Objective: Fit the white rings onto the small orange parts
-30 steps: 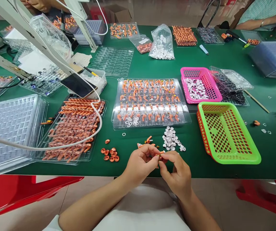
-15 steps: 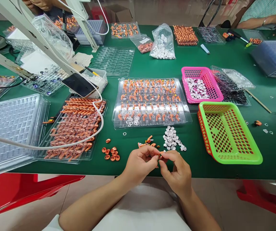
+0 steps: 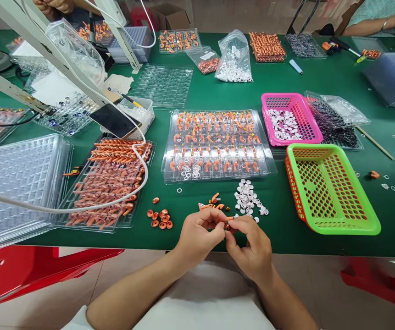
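My left hand (image 3: 202, 233) and my right hand (image 3: 252, 245) meet above the table's near edge, fingertips pinched on one small orange part (image 3: 229, 219). Most of that part is hidden by the fingers, so its exact kind does not show. Just beyond my hands lie a few orange and black pieces (image 3: 214, 200) and a pile of white round caps (image 3: 247, 197). To the left, several copper-coloured round cups (image 3: 162, 219) rest on the green surface. Farther out, a clear tray (image 3: 218, 176) holds rows of orange curved parts and loose white rings.
At right stand a green basket (image 3: 355, 224) and a pink basket (image 3: 292, 97) of white pieces. A clear tray of orange parts (image 3: 104, 197) sits left, crossed by a white cable (image 3: 145, 176). Beyond are a phone (image 3: 114, 121), a metal frame (image 3: 63, 59) and other people's hands (image 3: 58, 5).
My right hand has shifted slightly left and its fingertips sit closer to the left ones. The view has turned a little; the things on the table lie as before.
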Demonstrator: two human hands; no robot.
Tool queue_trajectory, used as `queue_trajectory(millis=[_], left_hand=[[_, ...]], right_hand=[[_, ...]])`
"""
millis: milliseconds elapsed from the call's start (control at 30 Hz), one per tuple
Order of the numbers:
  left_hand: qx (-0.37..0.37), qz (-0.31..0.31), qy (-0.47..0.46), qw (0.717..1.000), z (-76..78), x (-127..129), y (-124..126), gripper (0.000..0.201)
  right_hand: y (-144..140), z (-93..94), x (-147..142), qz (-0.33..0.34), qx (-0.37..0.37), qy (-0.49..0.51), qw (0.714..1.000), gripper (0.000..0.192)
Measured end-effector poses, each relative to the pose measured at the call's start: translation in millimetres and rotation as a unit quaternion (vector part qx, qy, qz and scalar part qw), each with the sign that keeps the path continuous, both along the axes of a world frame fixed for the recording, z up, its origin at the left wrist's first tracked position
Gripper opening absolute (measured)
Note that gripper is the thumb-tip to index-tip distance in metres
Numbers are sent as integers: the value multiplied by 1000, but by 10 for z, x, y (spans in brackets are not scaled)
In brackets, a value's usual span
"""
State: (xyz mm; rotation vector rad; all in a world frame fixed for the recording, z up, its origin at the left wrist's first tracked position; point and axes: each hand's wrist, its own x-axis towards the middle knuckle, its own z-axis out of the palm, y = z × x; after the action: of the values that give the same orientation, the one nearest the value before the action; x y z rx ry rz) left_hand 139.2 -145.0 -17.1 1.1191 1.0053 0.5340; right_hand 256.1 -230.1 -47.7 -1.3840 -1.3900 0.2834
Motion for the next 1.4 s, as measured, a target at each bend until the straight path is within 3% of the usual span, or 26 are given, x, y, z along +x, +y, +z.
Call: queue_trajectory(millis=[333,600,867,1400], left_hand=[[-22,17,-5,1000,-6,0,4,9],[-44,13,-19,999,-25,23,8,8],[-64,-24,-47,997,49,1,73,18],[-20,22,-11,999,1,62,1,11]], right_hand=[[27,6,-38,-20,-16,-6,1000,29],[2,-36,-32,-35,-67,47,996,22],[-14,-59,31,-49,-125,141,981,11],[-17,-63,-19,-42,-98,116,988,16]])
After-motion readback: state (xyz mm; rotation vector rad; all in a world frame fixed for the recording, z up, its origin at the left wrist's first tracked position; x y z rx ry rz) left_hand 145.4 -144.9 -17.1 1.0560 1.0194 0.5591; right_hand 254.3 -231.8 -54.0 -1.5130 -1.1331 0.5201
